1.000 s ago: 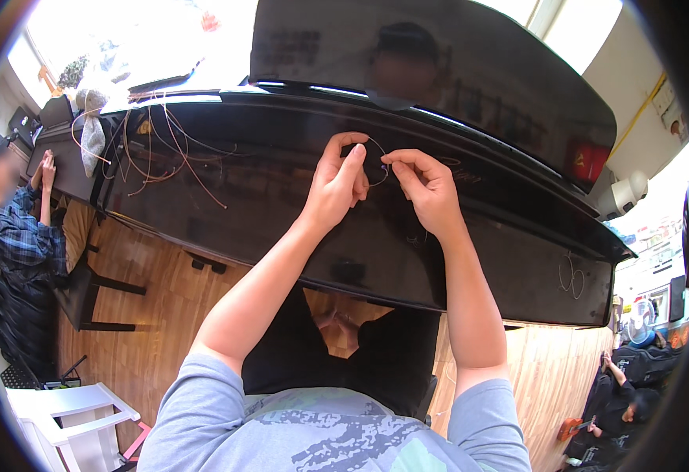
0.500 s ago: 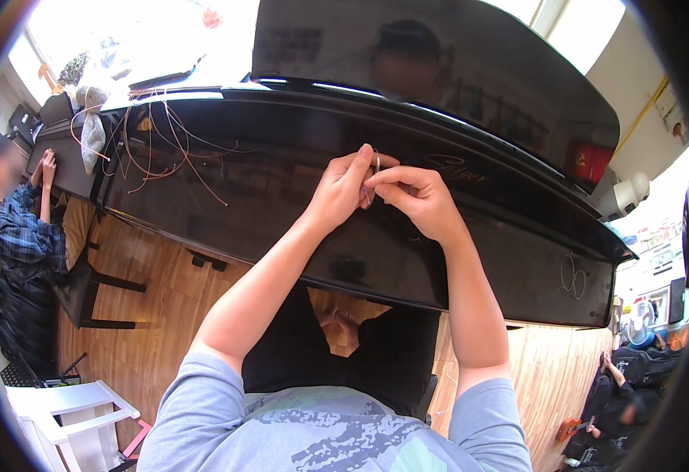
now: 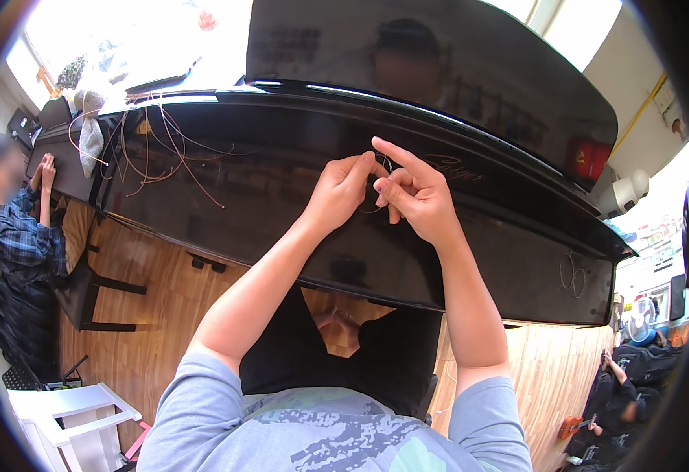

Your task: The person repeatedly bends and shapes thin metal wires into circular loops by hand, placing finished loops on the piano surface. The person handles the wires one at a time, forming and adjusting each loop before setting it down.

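Between my two hands is a small loop of thin metal wire (image 3: 389, 164), partly hidden by the fingers. My left hand (image 3: 339, 191) is closed, pinching the loop's left side between thumb and fingertips. Facing it, my right hand (image 3: 423, 203) has its index finger stretched up and away, while the thumb and other fingers bend around the wire's right side. Exactly where those fingers touch the wire is hard to make out. Both hands are above the glossy black front of a piano (image 3: 281, 197).
Several long copper-coloured wires (image 3: 179, 149) trail over the piano's left end. A thin wire coil (image 3: 572, 275) lies at its right. A person in a plaid shirt (image 3: 22, 236) sits at left beside a dark stool (image 3: 85, 291). White furniture (image 3: 77, 421) stands lower left; another person (image 3: 616, 401) is lower right.
My right index finger has lifted off the wire and straightened upward, and the right fingers have spread. The wire loop now shows wider between my hands. My left hand stays nearly in place.
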Demonstrator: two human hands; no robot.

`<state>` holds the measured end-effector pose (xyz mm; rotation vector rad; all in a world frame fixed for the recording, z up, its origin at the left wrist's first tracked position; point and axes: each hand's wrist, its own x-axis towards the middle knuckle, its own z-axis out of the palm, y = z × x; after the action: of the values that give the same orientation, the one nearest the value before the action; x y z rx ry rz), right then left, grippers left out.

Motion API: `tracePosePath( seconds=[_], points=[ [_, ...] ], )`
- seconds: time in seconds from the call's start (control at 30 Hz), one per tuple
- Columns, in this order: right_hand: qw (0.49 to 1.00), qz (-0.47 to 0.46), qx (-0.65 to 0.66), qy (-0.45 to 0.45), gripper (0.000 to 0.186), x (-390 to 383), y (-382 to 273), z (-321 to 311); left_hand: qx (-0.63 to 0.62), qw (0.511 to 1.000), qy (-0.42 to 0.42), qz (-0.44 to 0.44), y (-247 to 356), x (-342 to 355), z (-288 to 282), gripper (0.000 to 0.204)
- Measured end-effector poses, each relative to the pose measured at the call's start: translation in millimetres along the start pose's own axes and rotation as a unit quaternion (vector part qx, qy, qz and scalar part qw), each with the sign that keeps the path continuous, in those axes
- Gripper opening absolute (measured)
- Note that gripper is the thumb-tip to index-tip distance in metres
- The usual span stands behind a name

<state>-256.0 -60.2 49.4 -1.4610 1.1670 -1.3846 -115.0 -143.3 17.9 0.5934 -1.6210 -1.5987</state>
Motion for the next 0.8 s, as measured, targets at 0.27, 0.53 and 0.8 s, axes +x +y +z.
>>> tracePosePath(
  seconds=[0.27, 0.53, 0.8],
  points=[
    [0.978, -0.115, -0.154, 0.081, 0.023, 1.7, 2.1, -0.3, 0.019, 1.000, -0.010, -0.020, 4.3, -1.6, -0.6, 0.037],
    [0.910, -0.218, -0.312, 0.162, 0.035, 4.2, 6.8, -4.4, 0.022, 1.000, 0.000, -0.014, 6.4, -1.7, 0.2, 0.030],
    [0.952, -0.076, -0.290, 0.055, 0.038, 1.6, -8.8, -12.9, 0.034, 0.993, 0.108, 0.041, 1.7, 1.4, -5.3, 0.025]
  ],
)
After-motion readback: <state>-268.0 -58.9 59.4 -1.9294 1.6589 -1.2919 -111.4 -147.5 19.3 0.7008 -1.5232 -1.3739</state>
